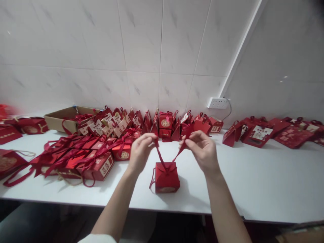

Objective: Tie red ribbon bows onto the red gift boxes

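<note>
A small red gift box (pixel 167 180) stands upright on the white table in front of me, its top flaps folded shut. A dark red ribbon (pixel 160 153) rises from the top of the box in a V shape. My left hand (pixel 143 148) pinches one end of it, above and left of the box. The other end is pinched between the fingers of my right hand (pixel 201 148), above and right of the box. A thin cord loop (pixel 152 179) hangs at the box's left side.
Several ribboned red boxes (pixel 76 155) crowd the left of the white table (pixel 253 182). Behind them stands an open cardboard box (pixel 60 123). More red gift boxes (pixel 165 123) line the wall, continuing to the far right (pixel 258 133). A power strip (pixel 218 103) is fixed on the tiled wall.
</note>
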`<act>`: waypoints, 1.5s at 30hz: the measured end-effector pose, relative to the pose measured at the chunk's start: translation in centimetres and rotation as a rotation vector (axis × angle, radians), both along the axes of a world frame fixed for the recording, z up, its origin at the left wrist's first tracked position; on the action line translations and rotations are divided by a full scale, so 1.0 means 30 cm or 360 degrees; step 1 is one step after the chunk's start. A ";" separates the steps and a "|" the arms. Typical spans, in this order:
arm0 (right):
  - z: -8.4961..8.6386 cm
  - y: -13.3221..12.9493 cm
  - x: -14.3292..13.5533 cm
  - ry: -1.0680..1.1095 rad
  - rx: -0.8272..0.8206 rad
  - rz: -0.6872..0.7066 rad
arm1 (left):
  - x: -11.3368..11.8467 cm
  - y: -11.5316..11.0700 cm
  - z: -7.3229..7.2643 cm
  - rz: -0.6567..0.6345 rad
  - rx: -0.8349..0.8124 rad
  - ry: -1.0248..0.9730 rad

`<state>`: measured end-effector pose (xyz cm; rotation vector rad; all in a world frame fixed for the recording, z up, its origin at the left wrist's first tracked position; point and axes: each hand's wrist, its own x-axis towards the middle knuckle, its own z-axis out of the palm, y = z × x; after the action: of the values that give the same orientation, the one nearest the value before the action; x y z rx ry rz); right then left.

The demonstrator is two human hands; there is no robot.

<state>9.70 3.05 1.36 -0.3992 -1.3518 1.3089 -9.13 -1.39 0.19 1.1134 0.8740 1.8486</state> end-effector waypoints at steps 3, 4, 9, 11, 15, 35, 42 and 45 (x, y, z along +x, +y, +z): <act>-0.023 0.021 0.077 -0.0120 -0.0075 0.0272 | -0.068 -0.007 -0.023 0.0501 0.0079 -0.0014; -0.041 0.030 0.090 -0.0267 -0.0070 0.0286 | -0.080 -0.016 -0.037 0.0635 0.0067 0.0093; -0.178 0.068 0.044 -0.1327 0.0469 0.0018 | 0.021 -0.097 -0.159 0.0571 -0.0178 0.1446; -0.223 0.077 0.008 -0.1547 0.0758 0.0079 | 0.100 -0.125 -0.218 0.0633 -0.0293 0.1853; -0.259 0.087 -0.024 -0.1763 0.1034 0.0249 | 0.167 -0.140 -0.309 0.0684 -0.0554 0.2166; -0.356 0.024 -0.061 -0.1509 0.0655 -0.0050 | 0.069 -0.083 -0.270 0.0282 -0.0674 0.2077; -0.354 0.006 -0.053 -0.1394 0.0583 -0.0072 | 0.074 -0.059 -0.310 0.0260 -0.0561 0.1853; -0.341 0.007 -0.059 -0.1352 0.0548 0.0030 | 0.065 -0.058 -0.324 0.0134 -0.0485 0.1842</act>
<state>7.92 3.26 -8.87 -0.7464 -2.2454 0.9029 -7.19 -3.12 -9.53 1.9554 1.7644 0.9334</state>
